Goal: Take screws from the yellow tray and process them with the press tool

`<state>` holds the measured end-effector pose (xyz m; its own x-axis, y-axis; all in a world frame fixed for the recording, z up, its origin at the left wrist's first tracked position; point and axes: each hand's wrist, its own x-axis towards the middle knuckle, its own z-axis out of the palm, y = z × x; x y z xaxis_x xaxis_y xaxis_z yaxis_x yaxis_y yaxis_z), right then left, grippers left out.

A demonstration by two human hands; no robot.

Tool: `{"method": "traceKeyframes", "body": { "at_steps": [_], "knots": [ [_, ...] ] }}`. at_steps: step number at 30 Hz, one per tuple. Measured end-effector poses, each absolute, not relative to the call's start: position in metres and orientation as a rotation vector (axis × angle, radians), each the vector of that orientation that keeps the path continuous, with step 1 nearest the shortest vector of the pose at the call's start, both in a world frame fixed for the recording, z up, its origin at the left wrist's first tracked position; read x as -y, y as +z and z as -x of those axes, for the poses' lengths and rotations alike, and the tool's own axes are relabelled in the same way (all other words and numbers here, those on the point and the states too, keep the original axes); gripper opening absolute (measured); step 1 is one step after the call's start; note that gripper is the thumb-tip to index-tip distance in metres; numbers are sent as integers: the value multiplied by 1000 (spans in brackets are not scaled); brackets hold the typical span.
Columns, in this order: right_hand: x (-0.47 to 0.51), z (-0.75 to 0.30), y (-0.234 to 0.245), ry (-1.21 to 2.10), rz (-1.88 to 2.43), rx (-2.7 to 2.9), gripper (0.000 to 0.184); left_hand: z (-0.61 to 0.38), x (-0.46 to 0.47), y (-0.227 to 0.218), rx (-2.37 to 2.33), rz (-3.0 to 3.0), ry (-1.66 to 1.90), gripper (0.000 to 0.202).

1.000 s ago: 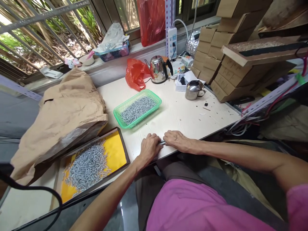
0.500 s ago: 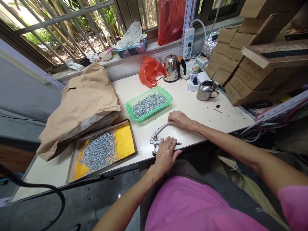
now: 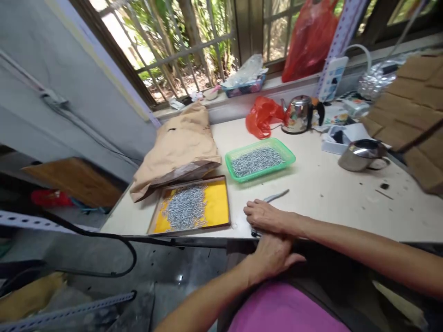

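My right hand (image 3: pixel 266 216) lies palm down on a metal hand tool (image 3: pixel 277 196) at the table's front edge. Its fingers are curled over the tool's head, and one thin handle pokes out beyond the fingertips. My left hand (image 3: pixel 274 256) sits just below the table edge, under my right wrist, with its fingers spread and nothing in them. A green basket (image 3: pixel 290 159) full of small metal screws stands a little beyond the tool. Left of my hands, a brown-framed tray with a yellow bottom (image 3: pixel 218 205) holds a heap of the same screws.
A big brown paper bag (image 3: pixel 180 143) lies behind the tray. At the back stand a red plastic bag (image 3: pixel 262 116), a steel kettle (image 3: pixel 298 114) and a steel mug (image 3: pixel 360 156). Cardboard boxes (image 3: pixel 411 101) are stacked at the right. A black cable (image 3: pixel 114 236) loops at the left.
My right hand came back from the far handle onto the tool at the front edge. My left hand left the tool and dropped below the table edge. The view swung left.
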<state>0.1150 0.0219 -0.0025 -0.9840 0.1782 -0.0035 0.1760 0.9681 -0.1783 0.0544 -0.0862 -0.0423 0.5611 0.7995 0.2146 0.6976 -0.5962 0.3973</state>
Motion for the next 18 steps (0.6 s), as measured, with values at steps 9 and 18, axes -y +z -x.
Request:
{"method": "traceKeyframes", "body": {
  "at_steps": [9,18],
  "knots": [
    [-78,-127,52,441,638,2320,14,79,66,12,-2095,-2429,528,25],
    [-130,-170,33,309,862,2460,22,171,-23,15,-2463,-2159,-235,27]
  ]
}}
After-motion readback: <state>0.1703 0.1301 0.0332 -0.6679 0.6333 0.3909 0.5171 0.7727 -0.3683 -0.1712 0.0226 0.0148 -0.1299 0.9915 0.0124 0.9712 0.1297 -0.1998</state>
